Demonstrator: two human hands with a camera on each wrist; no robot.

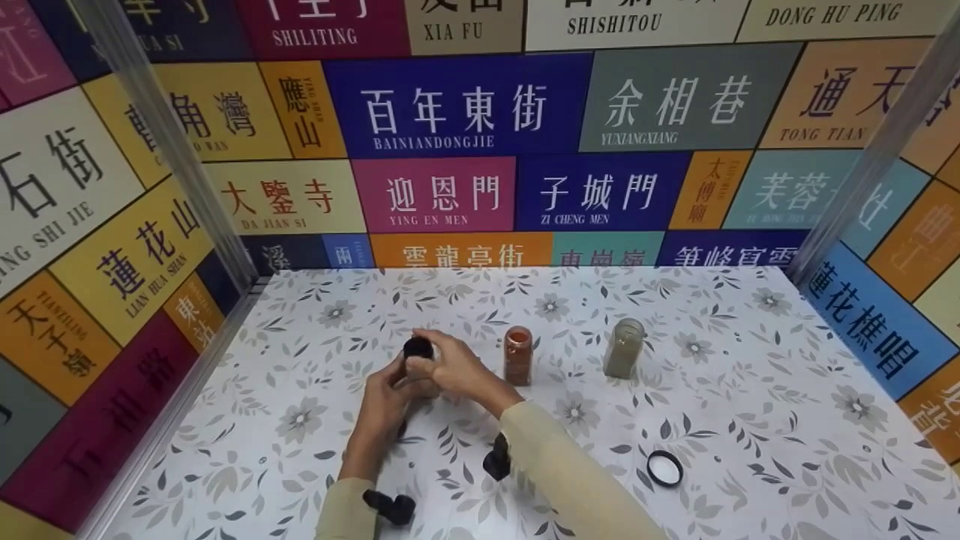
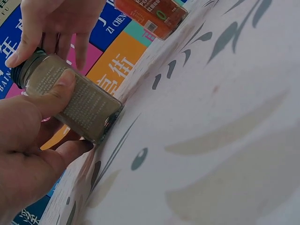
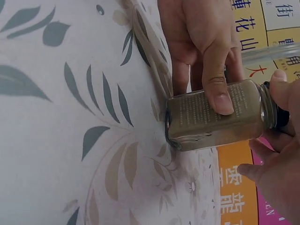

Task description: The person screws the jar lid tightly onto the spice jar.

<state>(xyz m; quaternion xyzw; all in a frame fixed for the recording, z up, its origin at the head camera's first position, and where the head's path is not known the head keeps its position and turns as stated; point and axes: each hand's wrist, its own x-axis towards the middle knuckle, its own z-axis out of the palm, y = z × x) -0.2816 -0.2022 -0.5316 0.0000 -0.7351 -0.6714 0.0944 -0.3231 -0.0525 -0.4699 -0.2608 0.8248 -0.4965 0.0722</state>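
We saw the left hand [image 1: 384,397] with its thumb and fingers curled round the body of a square glass jar of grey-brown contents [image 2: 77,103], while the right hand [image 1: 456,367], above it, pinched that jar's ridged black lid [image 1: 418,347] between thumb and fingers. Just to the right of the right hand we saw an uncapped jar of orange-red contents [image 1: 517,366], then, farther right, an uncapped jar of grey-green contents [image 1: 622,361]; a loose black-rimmed lid [image 1: 665,469] lay well apart, nearer us, on the leaf-patterned tablecloth [image 1: 247,450].
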